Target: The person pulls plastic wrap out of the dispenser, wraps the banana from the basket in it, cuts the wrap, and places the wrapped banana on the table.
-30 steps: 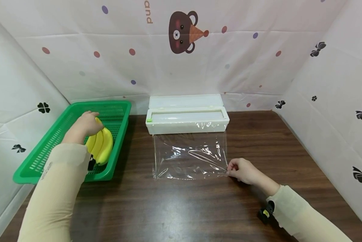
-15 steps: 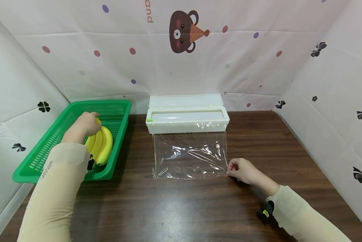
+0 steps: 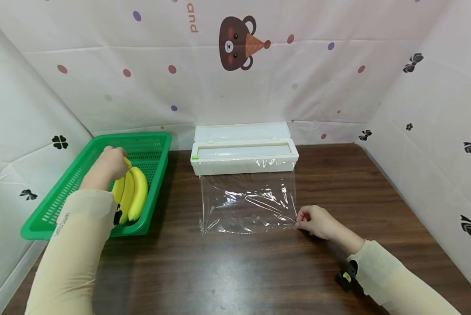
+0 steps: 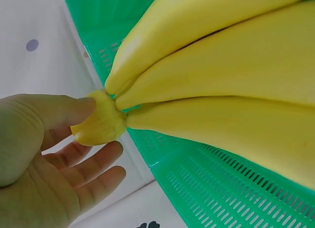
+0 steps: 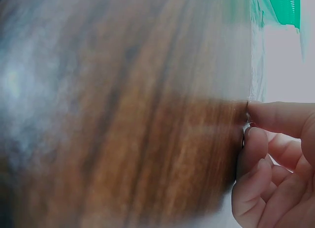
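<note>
Wall print [image 3: 192, 18]: "and" | left hand [image 3: 108, 165] pinches bananas [image 4: 211, 73] | right hand [image 3: 317, 223] pinches film [image 3: 245, 208]

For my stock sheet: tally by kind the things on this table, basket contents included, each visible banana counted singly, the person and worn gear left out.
Green basket: 1
Bananas, joined in one bunch: 3
White dispenser box: 1
Clear film sheet: 1
Total: 6

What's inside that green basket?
A bunch of yellow bananas, its stem pinched by the left hand. Bananas, hand and sleeve cover part of the basket; anything beneath them can't be seen.
</note>
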The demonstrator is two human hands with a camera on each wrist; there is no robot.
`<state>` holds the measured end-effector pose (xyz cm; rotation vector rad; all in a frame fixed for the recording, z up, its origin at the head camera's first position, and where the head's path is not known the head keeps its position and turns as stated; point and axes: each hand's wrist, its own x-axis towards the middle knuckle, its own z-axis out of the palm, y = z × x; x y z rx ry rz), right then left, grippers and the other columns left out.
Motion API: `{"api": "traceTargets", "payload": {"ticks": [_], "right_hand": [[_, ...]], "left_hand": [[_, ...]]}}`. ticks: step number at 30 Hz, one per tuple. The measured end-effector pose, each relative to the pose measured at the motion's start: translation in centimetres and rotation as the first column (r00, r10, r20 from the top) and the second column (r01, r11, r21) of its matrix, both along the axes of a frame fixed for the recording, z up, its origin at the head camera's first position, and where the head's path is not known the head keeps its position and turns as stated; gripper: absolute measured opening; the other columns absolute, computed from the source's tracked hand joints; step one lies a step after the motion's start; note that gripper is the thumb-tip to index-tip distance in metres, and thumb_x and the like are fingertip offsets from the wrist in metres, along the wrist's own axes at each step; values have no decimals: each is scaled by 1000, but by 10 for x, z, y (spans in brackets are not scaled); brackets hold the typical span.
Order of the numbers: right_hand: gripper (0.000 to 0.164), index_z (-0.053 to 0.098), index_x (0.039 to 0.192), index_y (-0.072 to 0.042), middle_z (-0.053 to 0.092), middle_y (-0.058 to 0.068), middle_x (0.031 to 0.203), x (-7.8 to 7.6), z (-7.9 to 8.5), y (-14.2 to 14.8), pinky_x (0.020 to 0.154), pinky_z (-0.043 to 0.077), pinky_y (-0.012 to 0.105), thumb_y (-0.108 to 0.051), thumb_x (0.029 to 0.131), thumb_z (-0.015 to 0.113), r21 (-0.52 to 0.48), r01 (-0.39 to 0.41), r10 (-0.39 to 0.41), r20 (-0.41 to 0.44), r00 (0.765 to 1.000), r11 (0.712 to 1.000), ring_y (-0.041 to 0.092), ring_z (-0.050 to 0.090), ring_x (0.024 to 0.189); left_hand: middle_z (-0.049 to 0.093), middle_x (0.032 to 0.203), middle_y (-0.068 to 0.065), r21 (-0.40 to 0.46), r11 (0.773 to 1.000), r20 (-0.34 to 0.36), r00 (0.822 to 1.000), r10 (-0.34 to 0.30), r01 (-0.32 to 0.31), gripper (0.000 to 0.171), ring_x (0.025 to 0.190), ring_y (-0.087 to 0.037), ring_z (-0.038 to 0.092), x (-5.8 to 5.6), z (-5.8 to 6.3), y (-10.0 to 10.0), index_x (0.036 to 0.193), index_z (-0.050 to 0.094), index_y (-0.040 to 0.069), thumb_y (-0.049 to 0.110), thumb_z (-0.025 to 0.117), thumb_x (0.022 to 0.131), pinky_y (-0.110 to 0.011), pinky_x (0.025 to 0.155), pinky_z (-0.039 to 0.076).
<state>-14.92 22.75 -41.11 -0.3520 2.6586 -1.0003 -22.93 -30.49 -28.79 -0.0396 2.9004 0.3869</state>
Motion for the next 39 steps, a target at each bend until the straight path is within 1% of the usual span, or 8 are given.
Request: {"api": "traceTargets", "payload": {"ticks": [4,8,11,15,21,28,34,39], "right_hand": [[12,58,75,-7,51,-4,58,1,0,0,44,43,25,-8,83,67,-1,-4,4,-3,1000,1000,11,48,45],[11,58,75,-7,51,-4,58,1,0,0,44,43,25,-7,83,66,-5,-1,1,-2,1000,1000,11,48,46],[12,58,75,-7,51,-4,58,0,0,0,44,43,25,-8,83,67,-3,2,-2,1,1000,1000,11,48,46],[12,58,75,-7,51,-3,59,1,-1,0,44,43,25,-8,83,67,4,4,-4,5,1000,1000,11,48,46],[13,58,76,-7,51,-3,60,1,-1,-1,44,43,25,-9,84,68,4,2,-2,11,1000,1000,11,48,46],[12,58,76,-7,51,-3,60,1,0,0,44,43,25,-9,84,67,-1,-3,3,16,1000,1000,11,48,46],[12,58,76,-6,51,-3,60,1,0,-1,45,43,25,-8,84,67,-3,-4,4,15,1000,1000,11,48,47],[12,58,76,-6,51,-3,60,1,1,-1,45,43,25,-8,84,67,-3,-2,2,21,1000,1000,11,48,47]], "left_hand": [[31,124,-39,-1,1000,-13,1000,-7,7,41,108,-47,38,2,1,-1,130,40,-15,6,37,96,-53,82,45],[40,123,-37,13,1000,-27,999,-21,21,39,109,-49,43,5,2,-4,127,42,-13,10,40,96,-56,84,44],[46,121,-36,34,999,-26,999,-24,25,39,106,-48,48,8,3,-4,127,41,-11,12,42,96,-55,83,45],[47,120,-35,46,998,-32,999,-38,39,38,105,-47,49,11,6,-5,126,43,-10,13,45,96,-55,82,45],[48,124,-35,50,997,-50,997,-57,60,39,110,-49,47,13,7,-9,127,46,-9,14,49,95,-58,87,43],[48,125,-34,63,996,-35,998,-59,61,38,109,-47,49,17,12,-12,126,50,-6,17,51,96,-58,86,43],[49,126,-33,78,995,-18,998,-61,62,39,109,-46,50,19,16,-14,128,49,-6,17,51,96,-57,85,44],[49,125,-32,81,994,-17,998,-65,66,39,108,-46,50,21,18,-15,127,50,-6,17,51,96,-56,84,45]]}}
